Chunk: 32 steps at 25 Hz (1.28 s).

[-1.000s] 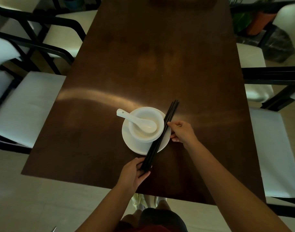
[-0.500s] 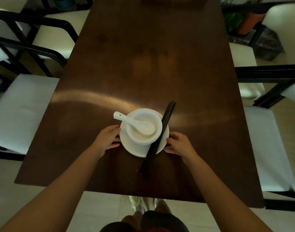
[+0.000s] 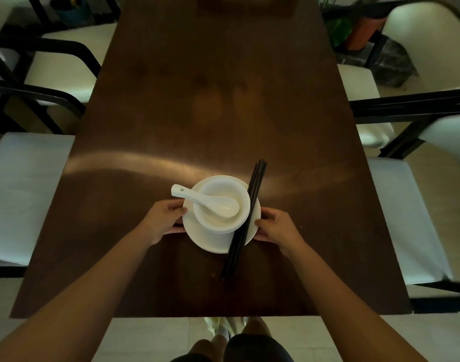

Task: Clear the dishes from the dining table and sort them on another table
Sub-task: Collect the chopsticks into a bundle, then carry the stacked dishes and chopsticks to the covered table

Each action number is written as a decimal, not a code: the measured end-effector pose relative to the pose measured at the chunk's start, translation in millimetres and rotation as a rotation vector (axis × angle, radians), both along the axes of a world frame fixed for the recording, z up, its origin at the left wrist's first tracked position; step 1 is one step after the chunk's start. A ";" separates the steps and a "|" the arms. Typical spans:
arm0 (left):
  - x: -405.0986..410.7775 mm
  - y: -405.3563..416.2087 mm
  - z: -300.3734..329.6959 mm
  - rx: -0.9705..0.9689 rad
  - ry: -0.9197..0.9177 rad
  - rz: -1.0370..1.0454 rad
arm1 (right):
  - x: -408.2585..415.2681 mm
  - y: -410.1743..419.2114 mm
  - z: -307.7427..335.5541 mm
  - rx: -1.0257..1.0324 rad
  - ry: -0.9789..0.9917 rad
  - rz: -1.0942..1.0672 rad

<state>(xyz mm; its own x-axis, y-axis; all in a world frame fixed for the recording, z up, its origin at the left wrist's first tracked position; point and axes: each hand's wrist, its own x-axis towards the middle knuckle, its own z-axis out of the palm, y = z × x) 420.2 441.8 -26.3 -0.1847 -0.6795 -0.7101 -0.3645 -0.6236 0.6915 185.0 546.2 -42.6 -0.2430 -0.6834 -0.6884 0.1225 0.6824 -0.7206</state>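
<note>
Both hands grip the white plate (image 3: 213,240), left hand (image 3: 163,220) on its left rim, right hand (image 3: 275,228) on its right. Black chopsticks (image 3: 243,226) lie across it beside the bowl (image 3: 221,205) holding a ceramic spoon (image 3: 208,201), on the dark dining table (image 3: 210,100).

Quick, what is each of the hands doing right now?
Left hand: grips the left rim of the white plate.
Right hand: grips the plate's right rim, beside the black chopsticks.

White-cushioned chairs (image 3: 27,194) with black frames line both long sides — a potted plant (image 3: 354,24) stands far right, on the pale tiled floor (image 3: 155,338).
</note>
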 end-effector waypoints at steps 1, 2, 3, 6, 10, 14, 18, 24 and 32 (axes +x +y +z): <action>-1.0 0.2 0.1 0.003 0.007 -0.001 | -1.3 0.9 2.5 -0.002 -0.004 -0.006; -2.4 0.2 0.2 0.004 0.015 -0.003 | -3.0 2.4 5.2 -0.007 -0.009 -0.013; -4.3 0.7 0.5 0.002 0.026 -0.006 | -5.0 4.5 8.1 -0.011 -0.011 -0.023; -15.5 2.9 5.2 -0.026 0.055 -0.032 | -14.0 13.2 21.5 -0.020 -0.009 -0.078; -41.3 7.8 21.4 -0.041 0.087 -0.094 | -32.8 33.5 46.2 -0.056 0.002 -0.144; -76.7 17.9 48.5 -0.053 0.121 -0.204 | -57.4 70.5 76.4 -0.099 0.047 -0.210; -121.8 39.0 76.5 -0.108 0.149 -0.309 | -88.6 113.8 106.4 -0.117 0.106 -0.303; -216.5 112.6 116.3 -0.141 0.215 -0.502 | -149.3 219.7 149.9 -0.158 0.170 -0.478; -343.1 262.4 128.7 -0.085 0.315 -0.651 | -234.7 398.1 178.0 -0.185 0.237 -0.611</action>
